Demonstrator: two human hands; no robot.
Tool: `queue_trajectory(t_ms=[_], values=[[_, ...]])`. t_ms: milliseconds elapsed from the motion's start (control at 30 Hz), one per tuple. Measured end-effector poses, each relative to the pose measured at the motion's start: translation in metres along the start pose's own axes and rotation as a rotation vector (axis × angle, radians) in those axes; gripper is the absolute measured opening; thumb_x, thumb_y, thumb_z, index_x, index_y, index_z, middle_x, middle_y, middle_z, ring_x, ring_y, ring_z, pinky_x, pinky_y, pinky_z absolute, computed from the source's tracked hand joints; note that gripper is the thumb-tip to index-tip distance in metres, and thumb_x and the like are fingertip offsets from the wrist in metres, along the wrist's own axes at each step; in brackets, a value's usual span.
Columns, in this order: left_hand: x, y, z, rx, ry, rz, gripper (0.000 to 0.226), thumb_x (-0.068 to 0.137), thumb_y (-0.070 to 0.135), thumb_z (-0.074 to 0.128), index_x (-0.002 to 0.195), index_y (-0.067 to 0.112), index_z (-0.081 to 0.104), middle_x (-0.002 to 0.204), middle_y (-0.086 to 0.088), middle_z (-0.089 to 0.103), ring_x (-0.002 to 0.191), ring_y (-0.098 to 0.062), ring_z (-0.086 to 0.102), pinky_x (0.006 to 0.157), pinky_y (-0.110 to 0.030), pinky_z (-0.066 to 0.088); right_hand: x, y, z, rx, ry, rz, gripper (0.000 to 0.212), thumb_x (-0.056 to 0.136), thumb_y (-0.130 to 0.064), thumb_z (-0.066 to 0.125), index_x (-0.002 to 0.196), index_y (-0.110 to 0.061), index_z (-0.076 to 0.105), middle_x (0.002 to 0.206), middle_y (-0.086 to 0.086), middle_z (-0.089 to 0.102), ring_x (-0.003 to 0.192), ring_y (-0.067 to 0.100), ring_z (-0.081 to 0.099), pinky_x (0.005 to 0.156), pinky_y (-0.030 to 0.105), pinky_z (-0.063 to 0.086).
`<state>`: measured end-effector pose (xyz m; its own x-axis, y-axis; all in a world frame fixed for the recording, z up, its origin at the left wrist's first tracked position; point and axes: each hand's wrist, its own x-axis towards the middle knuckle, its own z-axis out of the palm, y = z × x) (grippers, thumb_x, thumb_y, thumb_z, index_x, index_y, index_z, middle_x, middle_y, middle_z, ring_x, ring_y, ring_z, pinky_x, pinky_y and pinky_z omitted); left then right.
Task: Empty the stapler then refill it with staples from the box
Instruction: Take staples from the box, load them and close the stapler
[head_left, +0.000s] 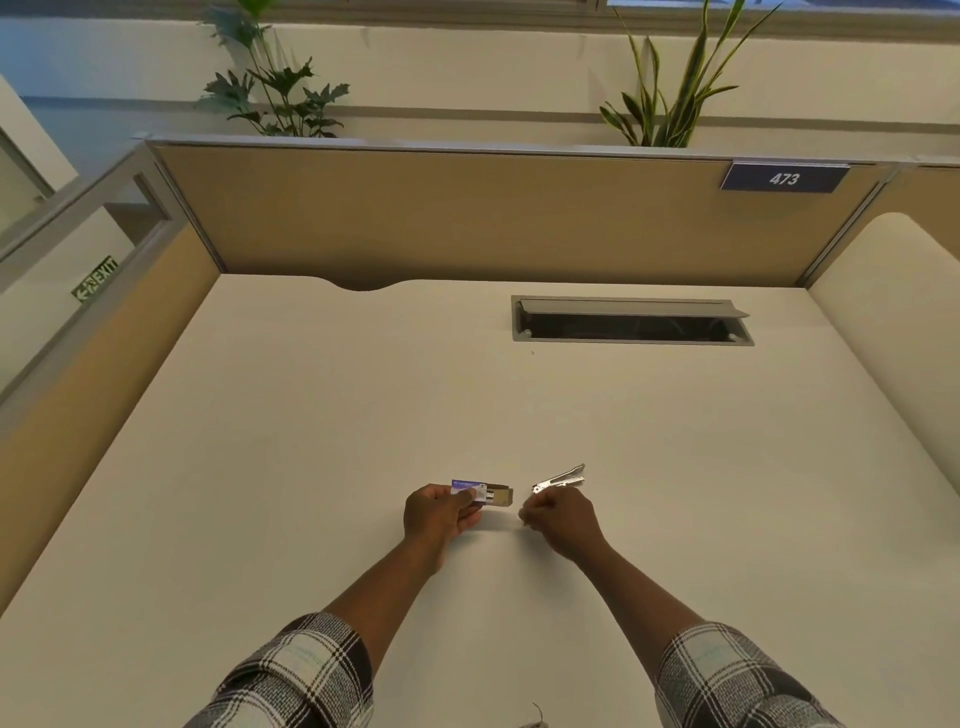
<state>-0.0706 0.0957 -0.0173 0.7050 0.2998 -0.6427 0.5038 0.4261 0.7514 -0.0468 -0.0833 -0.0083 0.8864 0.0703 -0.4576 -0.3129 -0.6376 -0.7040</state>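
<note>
Left hand (436, 514) grips the staple box (480, 491) — right hand (563, 517), fingers curled, beside the stapler (560, 480).

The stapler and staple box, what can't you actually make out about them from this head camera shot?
- Stapler: too small in the head view to tell whether any staples remain inside.
- Right hand: its curled fingers face away, hiding what they pinch, if anything.
- Staple box: the left hand covers its near end; the label print is too small to read, and the contents are unclear.

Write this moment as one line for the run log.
left hand: holds small purple-white cardboard staple box, open | right hand: fingers curled beside small silver metal stapler | surface: cream desk
</note>
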Motion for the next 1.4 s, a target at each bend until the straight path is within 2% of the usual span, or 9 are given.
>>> queue_trajectory(t_ms=[100,233,433,600,700,800,933,1233,1400], values=[[-0.003,0.002,-0.003,-0.029,-0.010,0.000,0.033,0.077,-0.003,0.076,0.099,0.005,0.053,0.094,-0.026,0.070,0.072,-0.029,0.073,0.066,-0.035,0.062,0.002,0.003,0.013,-0.187,0.072,-0.005,0.012,0.073,-0.022,0.073,0.068,-0.031,0.066,0.073,-0.009,0.063,0.083,0.013,0.062,0.077,0.027,0.046],[-0.004,0.003,-0.006,-0.032,-0.014,0.001,0.037,0.076,-0.002,0.077,0.101,0.011,0.052,0.094,-0.025,0.069,0.075,-0.031,0.073,0.070,-0.037,0.062,-0.004,0.005,0.021,-0.242,0.107,-0.026,0.015,0.073,-0.015,0.068,0.069,-0.027,0.060,0.071,-0.008,0.060,0.075,0.010,0.052,0.060,0.005,0.028],[-0.003,0.005,-0.012,-0.054,-0.045,-0.022,0.033,0.077,-0.003,0.076,0.101,0.009,0.056,0.095,-0.025,0.071,0.075,-0.030,0.073,0.070,-0.037,0.062,-0.007,0.011,0.028,-0.181,0.092,-0.029,0.015,0.074,-0.011,0.070,0.069,-0.022,0.062,0.060,-0.012,0.052,0.062,0.007,0.050,0.051,0.011,0.031],[-0.002,0.006,-0.016,-0.081,-0.063,-0.034,0.035,0.076,-0.003,0.076,0.102,0.007,0.055,0.093,-0.025,0.071,0.074,-0.030,0.073,0.069,-0.035,0.062,-0.007,0.008,0.026,-0.243,0.096,-0.102,0.011,0.083,-0.015,0.065,0.084,-0.010,0.076,0.076,0.001,0.064,0.079,0.014,0.058,0.060,0.014,0.034],[0.000,0.005,-0.017,-0.081,-0.058,-0.046,0.035,0.077,-0.002,0.076,0.103,0.007,0.056,0.096,-0.026,0.071,0.076,-0.030,0.073,0.075,-0.040,0.062,-0.009,-0.001,0.024,-0.096,0.151,-0.150,0.019,0.086,-0.018,0.066,0.104,-0.013,0.073,0.093,0.002,0.072,0.083,0.017,0.067,0.068,0.016,0.037],[0.001,0.004,-0.016,-0.061,-0.040,-0.064,0.034,0.077,0.000,0.077,0.103,0.009,0.057,0.097,-0.023,0.072,0.078,-0.029,0.074,0.079,-0.042,0.061,-0.008,-0.007,0.025,0.096,0.066,-0.182,0.030,0.086,-0.011,0.066,0.116,-0.014,0.064,0.091,-0.001,0.073,0.074,0.013,0.071,0.069,0.014,0.050],[-0.002,0.005,-0.015,-0.037,-0.038,-0.065,0.032,0.078,0.003,0.076,0.103,0.010,0.057,0.095,-0.022,0.073,0.073,-0.024,0.074,0.064,-0.033,0.061,-0.005,-0.012,0.027,0.132,0.077,-0.210,0.024,0.082,-0.009,0.069,0.105,-0.018,0.067,0.079,-0.001,0.075,0.070,0.009,0.072,0.080,0.038,0.058],[-0.008,0.010,-0.017,0.004,-0.064,-0.033,0.028,0.078,0.001,0.076,0.098,0.012,0.060,0.093,-0.023,0.073,0.076,-0.028,0.074,0.063,-0.033,0.060,-0.005,-0.016,0.022,0.230,0.027,-0.163,0.020,0.070,-0.015,0.078,0.081,-0.029,0.069,0.073,0.003,0.074,0.064,0.011,0.068,0.066,0.027,0.052],[-0.012,0.008,-0.015,0.019,-0.097,-0.006,0.030,0.077,0.001,0.077,0.100,0.009,0.058,0.092,-0.023,0.073,0.076,-0.029,0.074,0.069,-0.036,0.061,-0.005,-0.019,0.024,0.244,0.011,-0.197,0.021,0.075,-0.018,0.080,0.094,-0.025,0.074,0.077,0.003,0.073,0.064,0.011,0.064,0.066,0.024,0.053]])
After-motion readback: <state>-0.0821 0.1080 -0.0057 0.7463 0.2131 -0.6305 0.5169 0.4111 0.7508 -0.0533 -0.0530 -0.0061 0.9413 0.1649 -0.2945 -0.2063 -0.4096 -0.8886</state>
